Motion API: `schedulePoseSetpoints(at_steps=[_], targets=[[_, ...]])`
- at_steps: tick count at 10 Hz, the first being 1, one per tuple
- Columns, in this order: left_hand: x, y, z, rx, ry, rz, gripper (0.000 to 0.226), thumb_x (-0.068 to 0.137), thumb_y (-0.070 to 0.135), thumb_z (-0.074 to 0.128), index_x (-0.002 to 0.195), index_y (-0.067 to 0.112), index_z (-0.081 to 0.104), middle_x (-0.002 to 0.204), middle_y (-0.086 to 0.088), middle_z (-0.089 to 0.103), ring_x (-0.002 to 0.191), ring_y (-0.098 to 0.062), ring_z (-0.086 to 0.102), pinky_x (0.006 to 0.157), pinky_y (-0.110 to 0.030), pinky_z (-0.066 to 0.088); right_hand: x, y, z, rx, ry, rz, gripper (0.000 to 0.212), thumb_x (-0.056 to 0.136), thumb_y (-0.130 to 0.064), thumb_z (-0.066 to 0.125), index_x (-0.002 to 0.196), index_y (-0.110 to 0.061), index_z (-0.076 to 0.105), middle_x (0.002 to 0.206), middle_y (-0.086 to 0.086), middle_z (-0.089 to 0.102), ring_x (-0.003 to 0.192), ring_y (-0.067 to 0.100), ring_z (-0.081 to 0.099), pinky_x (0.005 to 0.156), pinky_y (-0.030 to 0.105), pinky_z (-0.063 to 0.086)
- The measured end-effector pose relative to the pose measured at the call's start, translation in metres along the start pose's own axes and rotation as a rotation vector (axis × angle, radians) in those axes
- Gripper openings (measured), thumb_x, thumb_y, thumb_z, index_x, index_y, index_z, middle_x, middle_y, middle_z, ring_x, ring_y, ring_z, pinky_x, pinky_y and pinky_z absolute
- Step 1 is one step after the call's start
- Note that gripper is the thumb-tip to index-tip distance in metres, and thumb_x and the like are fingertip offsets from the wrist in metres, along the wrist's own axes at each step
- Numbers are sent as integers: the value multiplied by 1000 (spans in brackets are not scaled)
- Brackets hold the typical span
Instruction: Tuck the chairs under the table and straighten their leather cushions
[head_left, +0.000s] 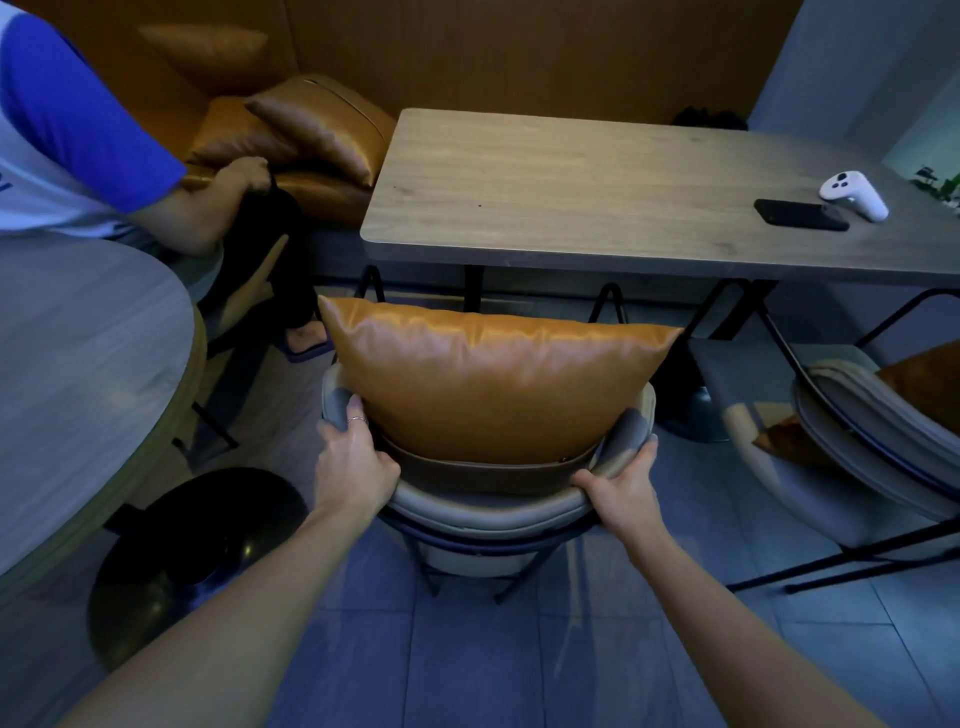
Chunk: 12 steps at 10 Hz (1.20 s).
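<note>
Grey padded chair sits nearest the cam, backrest toward the wearer. Both hands clamped on its curved back rim, well apart. L hand wraps the L end of the rim, fingers over the top, thumb on the inner side, ring visible on one finger. R hand grips the R end the same way.

Tan leather cushion stands upright on the seat, leaning against the backrest, roughly centred btwn the hands, top edge level. Brown strap runs across the backrest below it.

Chair is in front of the wooden table, seat near the table's front edge; can't tell how far under it goes.

2nd grey chair to the R, angled, w/ a tan cushion on it, partly cut off by frame edge.

Round tabletop at L, black disc base on the floor beside it.

On the far R of the table: black phone touching a white controller.

Far L: another person in a blue/white shirt, hand on dark fabric, next to an orange leather sofa w/ a brown pillow.
</note>
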<state>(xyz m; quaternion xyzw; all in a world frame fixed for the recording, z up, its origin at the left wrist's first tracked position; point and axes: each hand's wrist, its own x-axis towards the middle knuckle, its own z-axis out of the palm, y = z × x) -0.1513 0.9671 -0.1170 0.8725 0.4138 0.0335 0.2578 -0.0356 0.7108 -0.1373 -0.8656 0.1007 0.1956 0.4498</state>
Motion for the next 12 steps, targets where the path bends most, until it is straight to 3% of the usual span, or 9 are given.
schedulePoseSetpoints(at_steps=[5,7,8,9,10,11,12], targets=[[4,1,1,25,16,5,80,89,10,52,158,24,14,137,-23,35,105,-46,56,92,-46,46,0,-3,3,-35,-2,34,118,88,-27,72,160,-26,-21,162,29,30,140,49,43,115,55,38],[5,0,5,33,40,20,79,89,10,52,158,23,15,133,-23,36,98,-47,58,85,-45,47,1,-4,-1,-39,-28,32,120,87,-28,74,160,-27,-21,163,27,29,141,47,43,114,52,39],[6,-4,8,102,21,23,75,91,17,49,157,23,13,143,-26,31,99,-47,59,82,-45,47,-2,-3,-4,-75,-31,25,119,89,-36,74,160,-25,-21,165,25,27,143,46,42,115,53,37],[7,-6,6,271,-22,-15,68,96,32,44,157,19,15,156,-30,20,117,-48,53,88,-48,47,-7,-7,-7,-254,-18,20,110,94,-52,63,161,-21,-19,169,21,19,142,46,42,111,53,39],[2,2,-5,440,-69,-21,63,97,42,41,151,12,30,150,-29,32,125,-43,46,91,-47,45,-16,-16,-14,-539,1,-1,94,100,-58,45,163,-14,-8,172,17,10,145,44,37,110,51,37],[-1,18,-25,586,-113,44,50,96,42,39,129,9,58,135,-20,50,121,-36,46,86,-42,44,-29,-33,-24,-850,15,-114,77,102,-57,35,162,-12,17,169,18,20,147,43,33,112,52,34],[-15,40,-48,617,-71,168,39,93,38,40,105,15,69,119,-12,62,111,-32,53,81,-38,42,-46,-57,-34,-976,-2,-214,61,103,-54,32,145,-13,51,154,14,46,137,39,44,108,50,36]])
